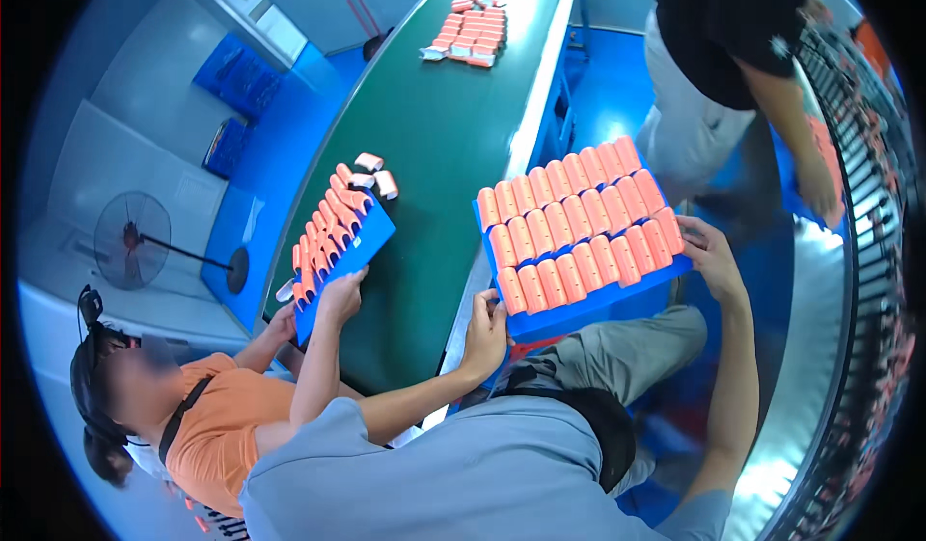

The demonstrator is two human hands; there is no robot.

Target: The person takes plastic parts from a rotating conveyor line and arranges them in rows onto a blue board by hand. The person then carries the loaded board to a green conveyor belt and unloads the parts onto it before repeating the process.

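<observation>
A blue tray (579,311) is held between my two hands, tilted up in front of my body. Three rows of orange, curved plastic shells (579,208) lie close together on it. My left hand (485,334) grips its lower left corner, thumb at the edge. My right hand (712,256) grips the right edge, with some fingers hidden behind the tray. Left of me, a co-worker in an orange shirt holds another blue tray (357,247) steeply tilted over the green belt (405,141). Orange shells (328,223) lean along it, and a few loose ones (384,182) rest beside it.
Groups of orange shells (468,35) lie farther up the belt. Another person in a dark top (728,30) stands ahead to the right, by a long curved rack (849,252) with black prongs. A standing fan (135,240) and blue crates (236,76) are at the left.
</observation>
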